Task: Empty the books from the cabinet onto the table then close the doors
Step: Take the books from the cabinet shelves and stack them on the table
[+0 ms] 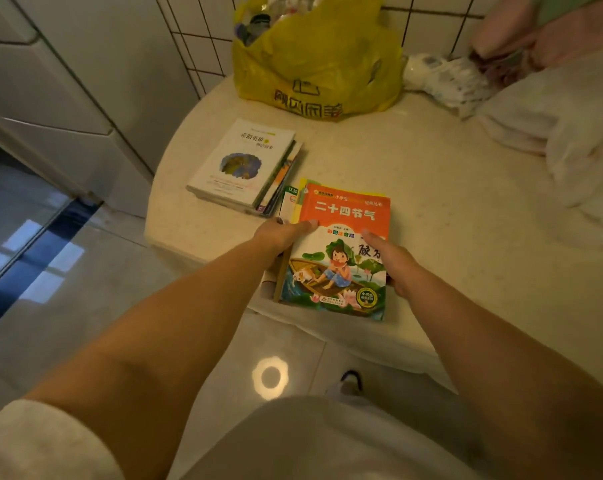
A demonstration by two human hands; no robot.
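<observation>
A stack of books topped by an orange picture book (341, 244) lies at the near edge of the round cream table (414, 174). My left hand (282, 233) grips the stack's left side, thumb on the cover. My right hand (390, 261) grips its right side, thumb on top. A second stack with a white-covered book (241, 161) on top lies on the table just beyond, to the left. The cabinet is not recognisable in this view.
A full yellow plastic bag (320, 60) stands at the table's back by the tiled wall. White and pink cloth (552, 116) is heaped at the right. A white door or panel (50, 98) stands at the left over glossy floor tiles.
</observation>
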